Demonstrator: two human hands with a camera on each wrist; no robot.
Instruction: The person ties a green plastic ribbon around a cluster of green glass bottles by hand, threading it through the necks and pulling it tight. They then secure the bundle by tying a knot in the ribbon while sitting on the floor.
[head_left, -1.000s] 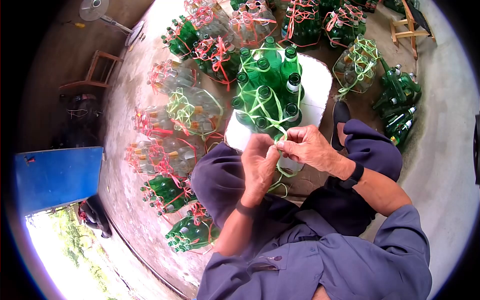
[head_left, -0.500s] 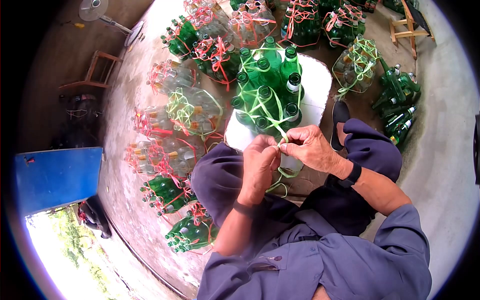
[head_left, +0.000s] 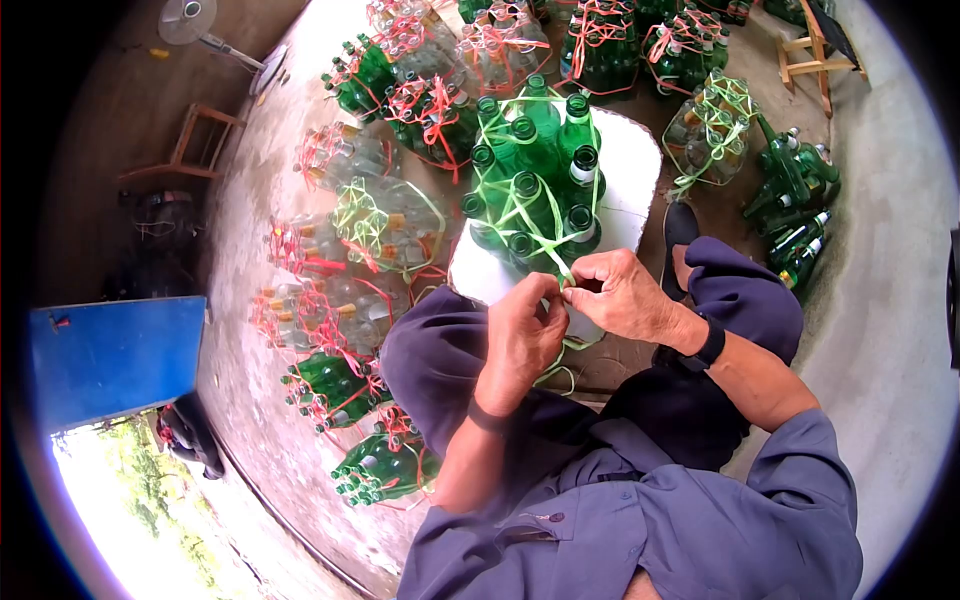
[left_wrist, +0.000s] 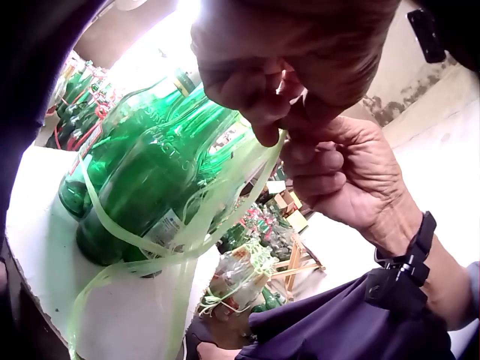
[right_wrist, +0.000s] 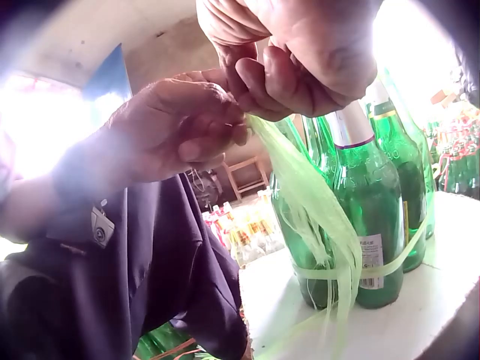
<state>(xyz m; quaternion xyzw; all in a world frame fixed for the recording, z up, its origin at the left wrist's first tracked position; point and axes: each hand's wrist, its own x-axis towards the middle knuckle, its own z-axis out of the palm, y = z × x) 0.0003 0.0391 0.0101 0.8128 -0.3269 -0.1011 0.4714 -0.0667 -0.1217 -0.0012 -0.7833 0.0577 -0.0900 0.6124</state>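
Note:
A cluster of green glass bottles (head_left: pixel 541 133) stands upright, bound around the sides and across the necks with pale green plastic twine (right_wrist: pixel 319 199). Close in front of the nearest bottles, my left hand (head_left: pixel 522 335) pinches the gathered twine between thumb and fingers. Beside it, my right hand (head_left: pixel 630 298) pinches the same twine, fingertips right at those of the left. In the right wrist view the strands fan out from the fingertips down to a band low around the bottles. The twine inside the grasp is hidden by the fingers.
Under the bottles is a white board (head_left: pixel 632 175). Bundles of clear bottles (head_left: pixel 345 155) and green bottles, tied in red or green twine, line the left and back. Loose green bottles (head_left: pixel 795 240) lie at right near a wooden stool (head_left: pixel 822 62). My knees flank the board.
Both hands stay at the twine near the front bottles. The left hand's fingers have curled in and shifted slightly right, closer against the right fingertips. The bottles have not moved.

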